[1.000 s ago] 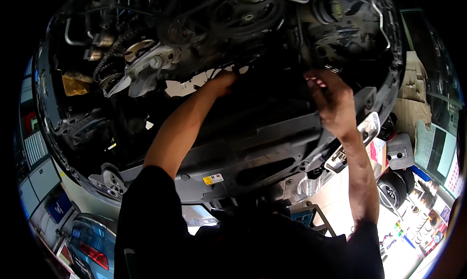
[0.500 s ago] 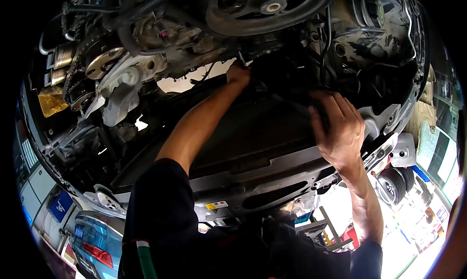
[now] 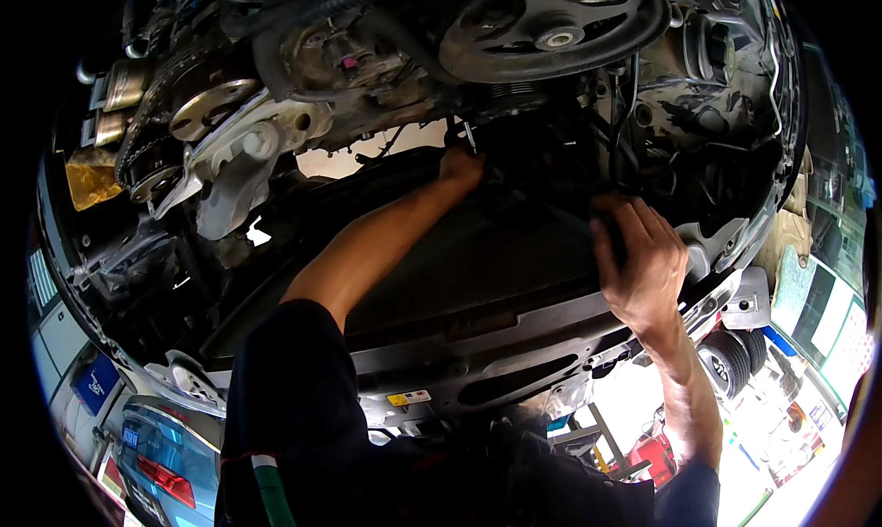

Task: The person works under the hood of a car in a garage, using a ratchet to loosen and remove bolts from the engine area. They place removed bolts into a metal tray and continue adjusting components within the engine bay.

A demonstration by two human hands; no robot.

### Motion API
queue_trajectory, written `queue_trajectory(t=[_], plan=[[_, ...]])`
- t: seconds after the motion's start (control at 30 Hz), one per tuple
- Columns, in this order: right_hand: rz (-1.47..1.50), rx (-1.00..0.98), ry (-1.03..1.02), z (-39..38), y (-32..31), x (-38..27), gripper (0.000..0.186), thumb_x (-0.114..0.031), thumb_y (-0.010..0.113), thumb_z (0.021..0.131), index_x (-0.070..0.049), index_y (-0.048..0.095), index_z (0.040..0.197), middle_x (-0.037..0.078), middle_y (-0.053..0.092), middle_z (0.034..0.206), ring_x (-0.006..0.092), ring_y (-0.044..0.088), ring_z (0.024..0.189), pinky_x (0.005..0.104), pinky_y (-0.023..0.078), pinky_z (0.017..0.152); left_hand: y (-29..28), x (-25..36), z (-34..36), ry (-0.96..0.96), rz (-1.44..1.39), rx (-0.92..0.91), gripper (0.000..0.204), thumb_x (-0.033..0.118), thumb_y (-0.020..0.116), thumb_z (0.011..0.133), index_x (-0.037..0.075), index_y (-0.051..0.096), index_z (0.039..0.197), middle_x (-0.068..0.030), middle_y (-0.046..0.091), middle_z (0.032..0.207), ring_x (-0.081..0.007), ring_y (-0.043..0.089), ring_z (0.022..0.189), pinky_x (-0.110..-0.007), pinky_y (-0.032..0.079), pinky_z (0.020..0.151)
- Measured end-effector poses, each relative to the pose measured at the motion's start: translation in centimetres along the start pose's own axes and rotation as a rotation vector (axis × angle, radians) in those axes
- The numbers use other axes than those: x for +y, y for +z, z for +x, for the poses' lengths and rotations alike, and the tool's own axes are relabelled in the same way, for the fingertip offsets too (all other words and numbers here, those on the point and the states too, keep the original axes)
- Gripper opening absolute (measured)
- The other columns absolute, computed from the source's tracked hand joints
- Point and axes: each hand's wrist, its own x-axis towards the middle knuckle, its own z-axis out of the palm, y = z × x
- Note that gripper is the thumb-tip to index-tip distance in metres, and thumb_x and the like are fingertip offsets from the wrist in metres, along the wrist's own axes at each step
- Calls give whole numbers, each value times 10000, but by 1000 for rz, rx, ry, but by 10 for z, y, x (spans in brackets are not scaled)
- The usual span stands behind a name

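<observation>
Above me hangs the underside of a car's engine bay, with a spoked pulley (image 3: 557,38) and a pale metal bracket (image 3: 241,164). My left hand (image 3: 460,167) reaches deep into the gap below the pulley, fingers closed around what looks like a thin metal tool (image 3: 469,136), mostly hidden. Lower and to the right, my right hand (image 3: 643,270) curls its fingers at the dark, broad panel (image 3: 496,270); its fingertips are in shadow and whatever they grip cannot be made out.
A plastic crossmember (image 3: 496,362) with a yellow label (image 3: 409,397) spans below my arms. Beyond it are a blue car (image 3: 170,449) at lower left, tyres (image 3: 721,362) and a red object (image 3: 652,458) at right, and glass panes (image 3: 808,297) along the side.
The view has shifted, showing more of the pulley and engine. My right hand has moved lower relative to the engine, its pinch changing to a broader curl. My left hand stays in the gap.
</observation>
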Motion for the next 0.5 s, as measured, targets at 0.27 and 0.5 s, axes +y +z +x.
queue_trajectory(t=[0.27, 0.5], plan=[[-15, 34, -16, -3, 8, 9, 128, -100, 647, 797, -82, 637, 924, 74, 611, 788, 279, 618, 702, 362, 492, 636, 18, 13, -6, -10, 33, 226, 341, 284, 600, 856, 33, 618, 1086, -228, 654, 1011, -421, 614, 967, -489, 500, 808], [-5, 27, -11, 0, 7, 8, 111, -109, 658, 787, -88, 635, 893, 56, 602, 777, 254, 617, 689, 350, 490, 624, -22, -27, 19, 177, 202, 317, 429, 387, 658, 851, 41, 585, 1094, -220, 667, 949, -430, 628, 912, -505, 496, 767]])
